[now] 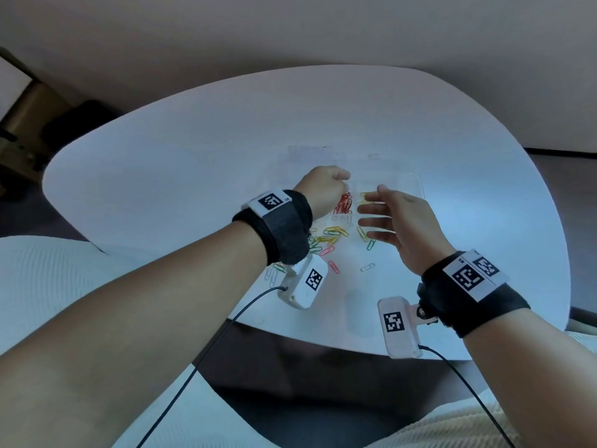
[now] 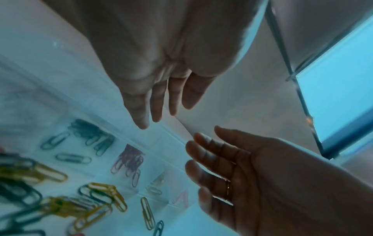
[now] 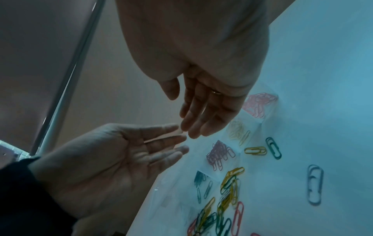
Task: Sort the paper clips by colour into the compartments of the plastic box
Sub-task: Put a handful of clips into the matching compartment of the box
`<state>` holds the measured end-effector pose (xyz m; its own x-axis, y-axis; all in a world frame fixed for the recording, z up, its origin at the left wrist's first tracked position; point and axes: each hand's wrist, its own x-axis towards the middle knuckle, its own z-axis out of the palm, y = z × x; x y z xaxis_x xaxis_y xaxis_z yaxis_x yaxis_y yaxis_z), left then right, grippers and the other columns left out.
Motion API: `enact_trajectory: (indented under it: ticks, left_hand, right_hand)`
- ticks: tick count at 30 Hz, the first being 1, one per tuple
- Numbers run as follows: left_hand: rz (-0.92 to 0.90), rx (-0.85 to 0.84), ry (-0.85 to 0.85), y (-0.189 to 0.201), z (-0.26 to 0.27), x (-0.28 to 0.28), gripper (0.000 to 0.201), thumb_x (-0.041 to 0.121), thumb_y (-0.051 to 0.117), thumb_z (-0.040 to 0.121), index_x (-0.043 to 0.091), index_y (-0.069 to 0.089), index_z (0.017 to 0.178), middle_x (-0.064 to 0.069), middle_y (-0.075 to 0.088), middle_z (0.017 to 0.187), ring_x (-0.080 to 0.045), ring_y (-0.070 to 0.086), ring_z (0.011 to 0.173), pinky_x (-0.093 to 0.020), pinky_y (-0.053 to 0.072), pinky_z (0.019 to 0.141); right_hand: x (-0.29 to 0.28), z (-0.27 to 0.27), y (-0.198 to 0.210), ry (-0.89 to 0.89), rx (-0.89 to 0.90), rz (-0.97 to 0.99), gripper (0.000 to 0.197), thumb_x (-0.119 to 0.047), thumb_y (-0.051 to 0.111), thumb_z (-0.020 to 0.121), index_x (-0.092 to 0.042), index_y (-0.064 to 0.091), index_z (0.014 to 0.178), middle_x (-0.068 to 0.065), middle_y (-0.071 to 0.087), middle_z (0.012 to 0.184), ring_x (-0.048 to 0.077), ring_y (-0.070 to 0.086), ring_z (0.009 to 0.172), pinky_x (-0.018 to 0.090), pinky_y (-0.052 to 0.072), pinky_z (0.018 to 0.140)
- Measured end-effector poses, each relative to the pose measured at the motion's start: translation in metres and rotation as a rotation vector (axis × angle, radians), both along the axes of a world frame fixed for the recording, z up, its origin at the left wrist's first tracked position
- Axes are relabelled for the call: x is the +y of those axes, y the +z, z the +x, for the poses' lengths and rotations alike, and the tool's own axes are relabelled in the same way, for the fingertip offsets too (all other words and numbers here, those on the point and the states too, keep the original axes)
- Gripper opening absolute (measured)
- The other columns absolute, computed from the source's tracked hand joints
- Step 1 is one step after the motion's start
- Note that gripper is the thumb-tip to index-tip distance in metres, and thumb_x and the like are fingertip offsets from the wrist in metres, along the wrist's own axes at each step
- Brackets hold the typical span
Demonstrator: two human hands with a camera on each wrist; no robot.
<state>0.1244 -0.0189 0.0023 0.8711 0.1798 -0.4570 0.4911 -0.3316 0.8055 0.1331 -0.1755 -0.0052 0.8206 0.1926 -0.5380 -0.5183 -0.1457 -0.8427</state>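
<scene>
Hovering with slack, empty fingers, both hands [image 1: 326, 192] [image 1: 397, 218] should pinch single clips from the loose mixed-colour paper clips [image 1: 326, 239], matching the clear plastic compartment box [image 1: 415, 185].

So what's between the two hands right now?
Nothing is held there. In the head view, below the gap between the left hand and right hand, red paper clips lie in the plastic box.

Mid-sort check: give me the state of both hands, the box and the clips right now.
left hand: open, empty, above the box
right hand: open, empty
plastic box: lid off, compartments partly filled
red clips: grouped in one compartment
loose clips: mixed colours, unsorted on table
</scene>
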Motion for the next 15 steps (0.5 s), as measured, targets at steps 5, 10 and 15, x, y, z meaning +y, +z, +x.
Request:
enact_trajectory:
  ticks: [5, 10, 15]
  left_hand:
    - [0.190, -0.088, -0.104, 0.019, -0.021, 0.007, 0.018, 0.015, 0.054, 0.088, 0.025, 0.067, 0.096, 0.006, 0.064, 0.096, -0.014, 0.062, 0.084, -0.026, 0.050, 0.070]
    - [0.461, 0.041, -0.155, 0.010, -0.047, 0.020, 0.011, 0.020, 0.060, 0.081, 0.028, 0.067, 0.083, 0.013, 0.064, 0.088, -0.015, 0.062, 0.085, -0.029, 0.051, 0.078]
    - [0.515, 0.075, -0.310, -0.024, -0.073, 0.017, 0.017, 0.014, 0.062, 0.083, 0.026, 0.069, 0.093, 0.005, 0.068, 0.102, -0.017, 0.064, 0.094, -0.030, 0.052, 0.084]
  right_hand:
    - [-0.001, -0.006, -0.009, 0.235, -0.170, -0.266, 0.011, -0.021, 0.066, 0.090, -0.012, 0.071, 0.086, 0.006, 0.070, 0.077, 0.015, 0.060, 0.058, 0.026, 0.046, 0.053]
    - [-0.001, -0.021, -0.027, 0.700, -0.257, -0.600, 0.013, -0.031, 0.082, 0.075, -0.022, 0.074, 0.081, -0.006, 0.067, 0.066, 0.007, 0.061, 0.057, 0.020, 0.044, 0.055]
    - [0.012, -0.047, -0.052, 0.829, -0.451, -0.716, 0.023, -0.030, 0.078, 0.078, -0.024, 0.075, 0.100, -0.008, 0.068, 0.097, 0.015, 0.063, 0.089, 0.025, 0.048, 0.079]
